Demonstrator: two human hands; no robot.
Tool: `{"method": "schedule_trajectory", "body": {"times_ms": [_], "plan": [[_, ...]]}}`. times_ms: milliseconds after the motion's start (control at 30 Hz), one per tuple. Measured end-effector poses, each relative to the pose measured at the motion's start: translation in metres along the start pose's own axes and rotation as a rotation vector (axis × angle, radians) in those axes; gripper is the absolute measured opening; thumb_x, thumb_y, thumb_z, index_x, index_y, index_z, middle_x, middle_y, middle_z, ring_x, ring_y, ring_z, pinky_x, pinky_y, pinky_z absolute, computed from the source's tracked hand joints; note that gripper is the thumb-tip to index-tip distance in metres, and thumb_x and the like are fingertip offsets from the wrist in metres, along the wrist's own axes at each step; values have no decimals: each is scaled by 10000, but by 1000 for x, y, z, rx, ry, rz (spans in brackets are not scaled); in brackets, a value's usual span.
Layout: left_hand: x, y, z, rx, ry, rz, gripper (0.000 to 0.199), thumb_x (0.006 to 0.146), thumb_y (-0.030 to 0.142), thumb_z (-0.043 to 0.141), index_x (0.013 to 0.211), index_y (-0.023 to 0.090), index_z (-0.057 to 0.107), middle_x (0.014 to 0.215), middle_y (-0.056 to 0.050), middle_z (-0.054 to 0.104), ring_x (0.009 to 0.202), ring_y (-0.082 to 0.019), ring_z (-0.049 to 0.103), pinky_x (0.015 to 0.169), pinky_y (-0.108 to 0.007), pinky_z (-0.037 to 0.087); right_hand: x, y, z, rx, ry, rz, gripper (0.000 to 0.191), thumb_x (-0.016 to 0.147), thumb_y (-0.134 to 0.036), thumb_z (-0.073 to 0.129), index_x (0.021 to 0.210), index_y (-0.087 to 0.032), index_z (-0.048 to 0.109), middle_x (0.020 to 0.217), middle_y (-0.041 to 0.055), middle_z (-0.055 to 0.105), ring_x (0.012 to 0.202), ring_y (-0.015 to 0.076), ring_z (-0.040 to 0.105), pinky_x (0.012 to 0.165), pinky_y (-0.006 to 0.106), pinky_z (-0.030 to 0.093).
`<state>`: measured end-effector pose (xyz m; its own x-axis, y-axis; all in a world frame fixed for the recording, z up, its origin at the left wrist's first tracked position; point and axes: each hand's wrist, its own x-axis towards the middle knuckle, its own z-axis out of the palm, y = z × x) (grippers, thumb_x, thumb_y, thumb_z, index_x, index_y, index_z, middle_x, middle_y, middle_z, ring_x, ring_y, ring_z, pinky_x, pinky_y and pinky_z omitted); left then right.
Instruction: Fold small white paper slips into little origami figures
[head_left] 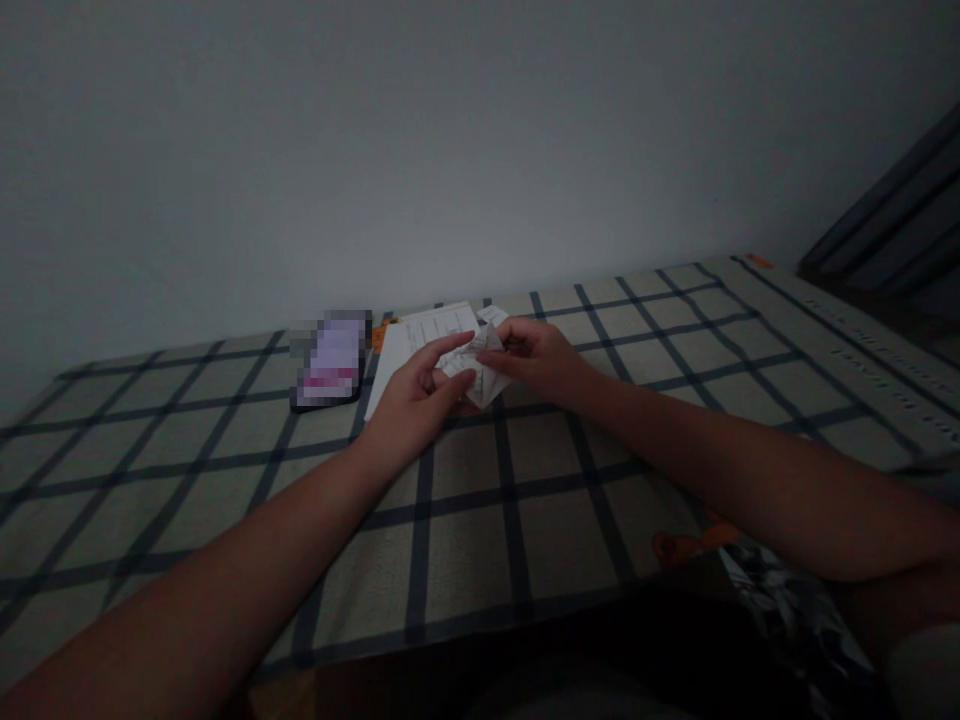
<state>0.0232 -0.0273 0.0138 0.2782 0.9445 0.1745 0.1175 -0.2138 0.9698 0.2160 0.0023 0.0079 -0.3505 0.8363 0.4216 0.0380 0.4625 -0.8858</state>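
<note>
A folded piece of thin white printed paper (491, 388) is held between the left hand (417, 392) and the right hand (538, 352), thumbs and fingers pinched narrowly on its opposite sides, above the middle of a counter (465, 530) covered in pale cloth with dark blue checks; in this dim light its exact folds cannot be made out. The paper should handle as light, pliable and easily creased or torn, best taken by its folded edges with gentle fingertip pressure. Cloth extends sideways and to the near edge, while flat white printed sheets (384, 372), a dark-rimmed rectangular phone (331, 360) and a plain grey wall (480, 150) limit movement leftward and behind.
</note>
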Motion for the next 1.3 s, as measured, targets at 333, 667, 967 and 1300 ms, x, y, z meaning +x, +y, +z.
{"method": "schedule_trajectory", "body": {"times_ms": [333, 667, 967, 1300], "plan": [[0, 9, 0, -22, 149, -33, 324, 702, 386, 810, 896, 166, 672, 750, -10, 721, 596, -128, 663, 538, -229, 570, 0, -2, -1, -42, -56, -41, 294, 817, -429, 695, 884, -143, 672, 839, 24, 657, 763, 128, 584, 674, 255, 450], [-1, 9, 1, -35, 215, -99, 304, 682, 384, 830, 843, 153, 715, 764, -46, 752, 637, -152, 686, 608, -260, 557, -1, -8, -4, -155, -36, -36, 295, 841, -434, 651, 791, -146, 690, 719, 2, 646, 657, 105, 543, 614, 249, 413], [-1, 9, 1, -18, 198, -55, 330, 687, 404, 823, 854, 148, 699, 762, -47, 744, 668, -170, 695, 613, -272, 570, 0, -1, -2, -87, -48, -15, 301, 807, -450, 695, 835, -150, 679, 745, 5, 639, 671, 108, 544, 599, 240, 413], [-2, 13, 1, -79, 51, -66, 508, 780, 319, 758, 1235, 181, 579, 727, -3, 741, 601, -133, 695, 626, -251, 579, 1, -1, -1, -31, -9, 13, 299, 795, -437, 709, 802, -151, 624, 717, -8, 586, 649, 109, 521, 581, 248, 398]]}}
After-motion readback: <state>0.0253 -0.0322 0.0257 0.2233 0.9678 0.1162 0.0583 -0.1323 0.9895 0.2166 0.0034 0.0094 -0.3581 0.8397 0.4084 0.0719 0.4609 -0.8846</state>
